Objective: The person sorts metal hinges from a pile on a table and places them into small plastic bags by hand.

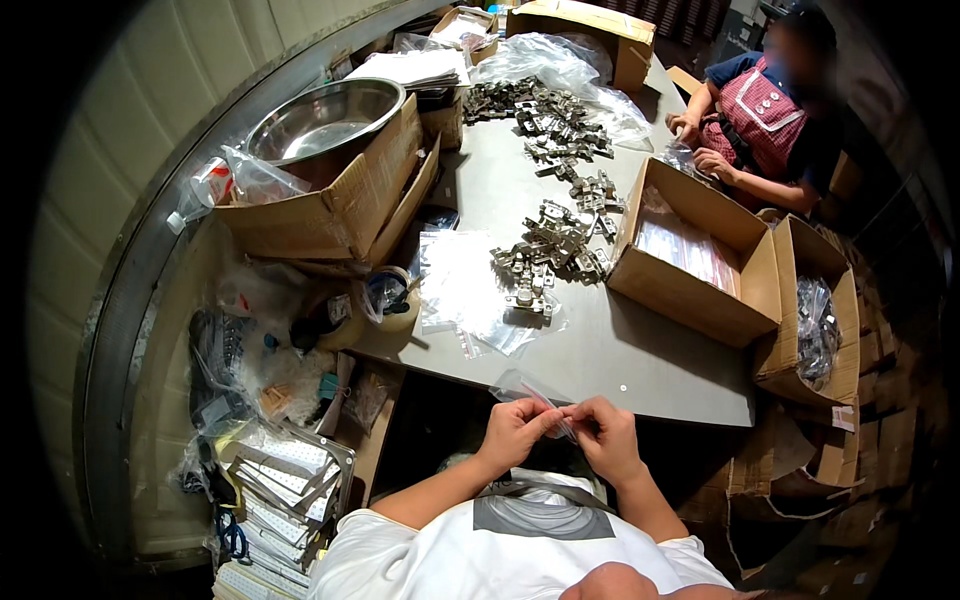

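At the table's front edge, a clear plastic zip bag (pixel 522 386) with a reddish line is pinched between my two hands. My left hand (pixel 517 428) grips it from the left, thumb and fingers pressed together. My right hand (pixel 606 436) closes on the bag's other side, fingertips almost touching the left ones. Whether anything is inside the bag, I cannot tell. Beyond my hands lies a stack of flat clear bags (pixel 465 290). To the right of that stack, metal hinges (pixel 550 250) form a pile that runs toward the far end of the table.
A cardboard box (pixel 640 290) of flat bags stands on the right, beside another box (pixel 775 370) of bagged parts. On the left, a steel basin (pixel 325 125) rests in a carton (pixel 330 220). Tape rolls (pixel 395 305) sit below it. A co-worker (pixel 765 110) handles a bag at far right.
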Tool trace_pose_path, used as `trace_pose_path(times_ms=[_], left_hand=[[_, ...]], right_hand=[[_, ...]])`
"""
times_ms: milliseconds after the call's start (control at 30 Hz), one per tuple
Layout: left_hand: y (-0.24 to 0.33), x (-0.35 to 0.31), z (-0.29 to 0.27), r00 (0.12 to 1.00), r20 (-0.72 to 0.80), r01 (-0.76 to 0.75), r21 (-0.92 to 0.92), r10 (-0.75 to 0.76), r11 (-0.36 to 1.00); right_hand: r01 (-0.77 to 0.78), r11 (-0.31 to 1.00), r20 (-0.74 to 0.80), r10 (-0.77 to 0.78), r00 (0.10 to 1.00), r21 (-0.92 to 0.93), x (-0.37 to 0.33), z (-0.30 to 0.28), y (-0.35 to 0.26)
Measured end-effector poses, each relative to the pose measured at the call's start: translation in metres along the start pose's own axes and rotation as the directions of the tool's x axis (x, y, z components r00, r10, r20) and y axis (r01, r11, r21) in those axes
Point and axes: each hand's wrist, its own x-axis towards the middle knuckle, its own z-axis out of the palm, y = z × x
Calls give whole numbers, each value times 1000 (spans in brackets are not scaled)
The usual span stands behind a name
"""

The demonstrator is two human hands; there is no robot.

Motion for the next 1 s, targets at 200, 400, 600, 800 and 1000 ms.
trace_pose_path(times_ms=[200,400,600,800,1000], left_hand=[[-3,-2,4,997,-49,-62,108,67,992],[4,-3,8,964,-41,-207,503,262,839],[15,16,-33,875,-211,-194,671,436,715],[32,4,-77,950,-21,-293,297,313,909],[33,-2,-84,959,214,-266,440,188,858]], right_hand=[[13,988,-33,-18,999,-154,-1,13,4],[171,927,-55,-201,978,-334,6,18,9],[360,808,194,-304,933,-465,12,30,0],[203,979,702,-147,697,4,84,1,-1],[323,794,242,-227,943,-515,168,25,43]])
